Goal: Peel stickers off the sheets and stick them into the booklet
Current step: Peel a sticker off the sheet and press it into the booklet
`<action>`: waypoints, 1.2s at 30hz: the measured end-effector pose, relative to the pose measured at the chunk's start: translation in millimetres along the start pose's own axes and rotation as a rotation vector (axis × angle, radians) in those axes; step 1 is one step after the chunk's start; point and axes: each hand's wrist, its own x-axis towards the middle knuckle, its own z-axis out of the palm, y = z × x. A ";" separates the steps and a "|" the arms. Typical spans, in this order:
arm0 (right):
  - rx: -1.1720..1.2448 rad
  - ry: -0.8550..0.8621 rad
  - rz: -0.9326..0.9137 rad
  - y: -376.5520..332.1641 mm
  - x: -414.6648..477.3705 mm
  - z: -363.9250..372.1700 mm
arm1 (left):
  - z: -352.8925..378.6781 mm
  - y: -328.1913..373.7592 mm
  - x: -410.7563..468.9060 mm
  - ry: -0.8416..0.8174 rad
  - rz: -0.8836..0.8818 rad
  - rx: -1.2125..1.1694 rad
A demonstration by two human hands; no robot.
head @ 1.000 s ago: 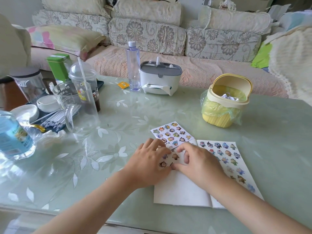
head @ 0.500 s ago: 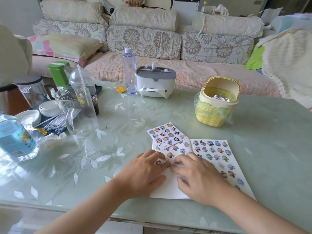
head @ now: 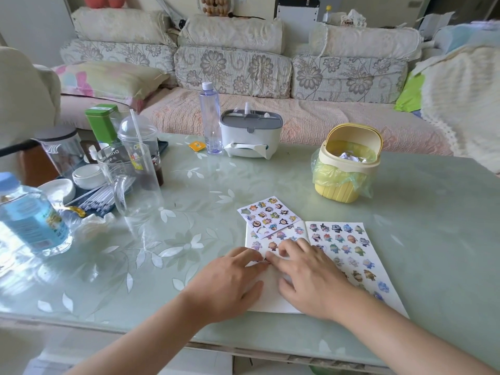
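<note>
On the worktop point(head: 433, 212) stand two bottles: a blue-labelled bottle point(head: 29, 215) far left and a slim clear bottle point(head: 211, 120) farther back. One sticker sheet point(head: 269, 216) overlaps the top of one open booklet point(head: 276, 299). The left hand point(head: 230, 282) and right hand point(head: 311, 280) lie on its left page, fingers extended and grasping nothing, tips meeting at a small sticker point(head: 266, 260). One yellow bin point(head: 346, 169) stands to the right.

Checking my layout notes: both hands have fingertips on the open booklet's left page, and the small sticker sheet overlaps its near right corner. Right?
Not quite. The head view shows the small sticker sheet overlapping the far left corner of the booklet, not the near right one. The left hand and right hand do have fingertips on the left page.
</note>
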 end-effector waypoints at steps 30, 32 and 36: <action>-0.013 -0.067 0.013 -0.6 -2.3 0.4 | -12.2 8.7 3.5 -0.121 -0.079 0.026; -0.021 -0.064 0.016 -2.0 0.5 -1.2 | -13.3 9.5 3.4 -0.134 -0.097 0.027; -0.024 -0.060 -0.008 2.8 -1.3 -1.2 | -14.1 9.8 4.3 -0.134 -0.127 0.013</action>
